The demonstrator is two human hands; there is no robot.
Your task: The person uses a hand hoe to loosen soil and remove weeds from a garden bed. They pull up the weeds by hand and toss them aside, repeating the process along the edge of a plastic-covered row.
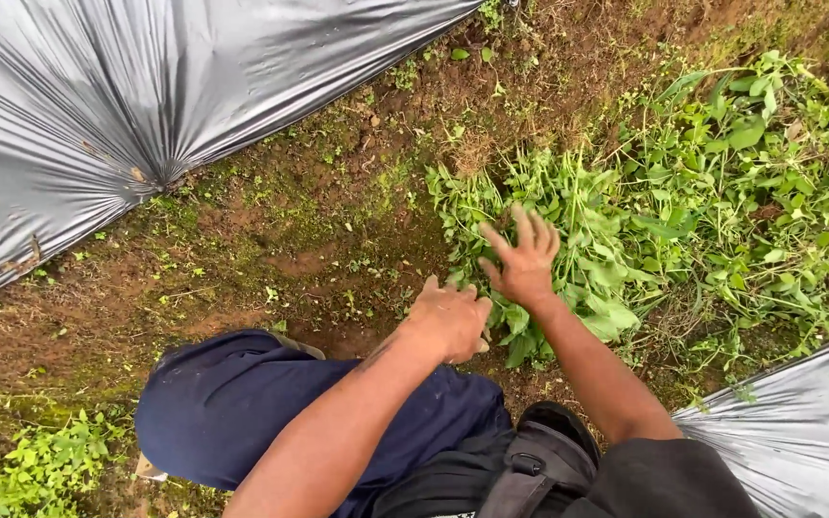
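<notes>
1. Reaching fwd, the right hand (522, 257) has fingers spread wide, palm down, pressing onto a loose heap of pulled green leafy weeds (568, 240); fingertips sink among leaves at the heap's middle; nothing pinched, just a flat open touch.
2. Left hand (450, 320) sits just beside the right wrist, knuckles up, fingers curled under & pressed together; fingertips hidden, so can't tell if they clutch stems; it touches the near edge of the same heap.
3. Weed heap lies directly under & beyond the right fingers, spilling toward the left fingers; its leaves are limp, stems tangled.
4. Past the right fingertips & off to their outer side: rooted green weeds w/ broad leaves (769, 163), thick, still in the ground.
5. Beyond the left knuckles: bare reddish-brown soil path w/ moss patches (290, 230); further that way a shiny grey plastic mulch sheet (127, 86), creased, pinned at one spot.
6. Behind the right forearm: second strip of grey plastic sheet (798, 422).
7. Below both wrists: dark navy trouser knee (232, 403), bent; black strap w/ buckle (530, 465) near the right elbow.
</notes>
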